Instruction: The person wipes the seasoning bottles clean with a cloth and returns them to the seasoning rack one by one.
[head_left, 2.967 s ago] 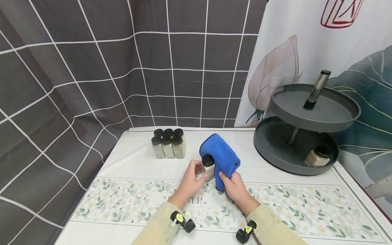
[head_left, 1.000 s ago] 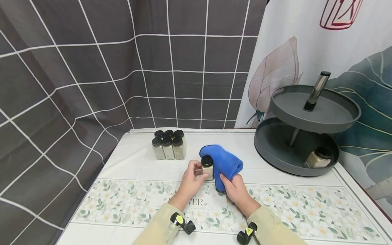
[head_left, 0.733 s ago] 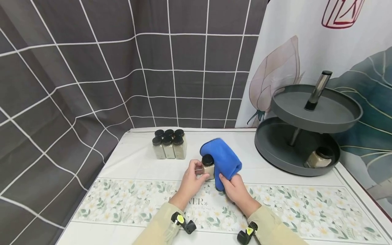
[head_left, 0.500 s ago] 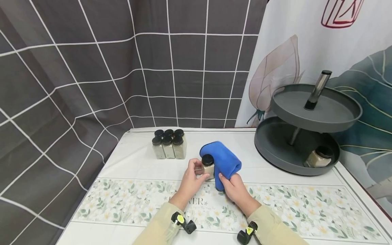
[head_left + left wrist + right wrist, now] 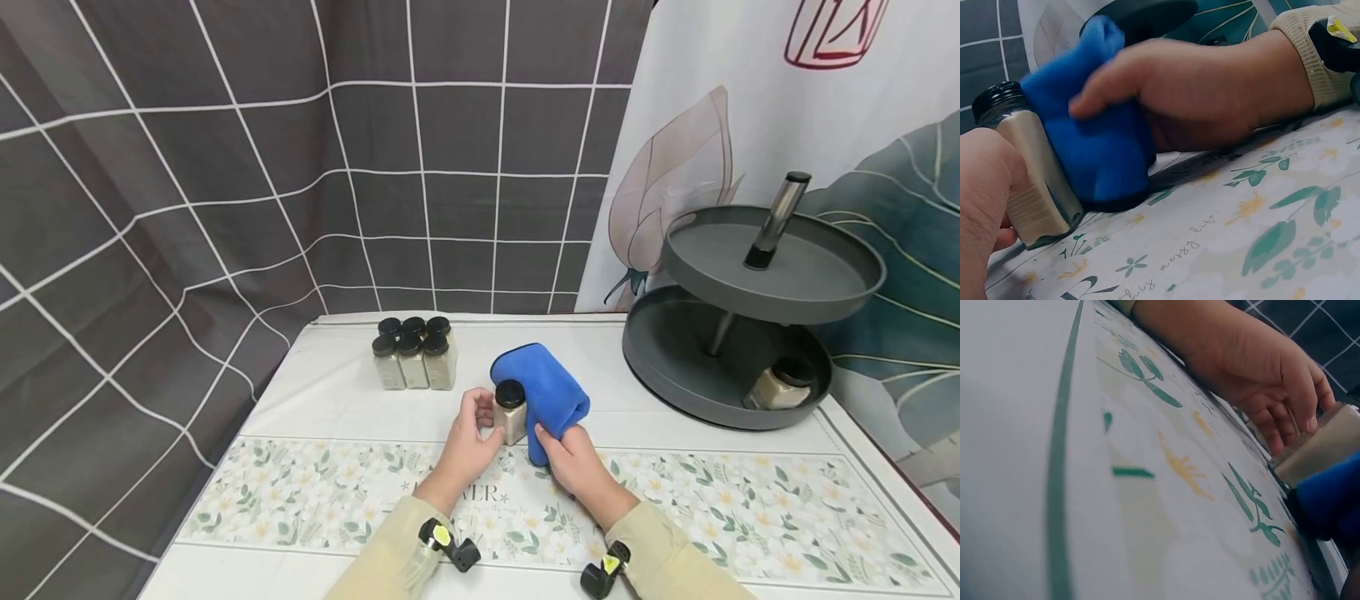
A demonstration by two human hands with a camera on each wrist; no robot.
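My left hand (image 5: 471, 433) holds a square glass spice jar (image 5: 511, 420) with a black lid and pale powder inside, thumb and fingers at its side. In the left wrist view the jar (image 5: 1041, 181) stands close over the floral cloth, slightly tilted. My right hand (image 5: 573, 458) grips a folded blue cloth (image 5: 546, 387), thumb on top. The cloth lies against the jar's right side, as the left wrist view also shows. In the right wrist view the left hand (image 5: 1272, 375) pinches the jar (image 5: 1319, 447) beside the blue cloth (image 5: 1332, 497).
Several matching jars (image 5: 412, 358) stand in two rows at the back left of the table. A dark grey two-tier round stand (image 5: 652, 387) is at the right, with one jar (image 5: 782, 385) on its lower tier. A floral runner (image 5: 300, 492) crosses the table's front.
The blue cloth has shifted up and down along the jar's right side, its folds changing. The jar has turned slightly in my left hand. Both hands stay in about the same place.
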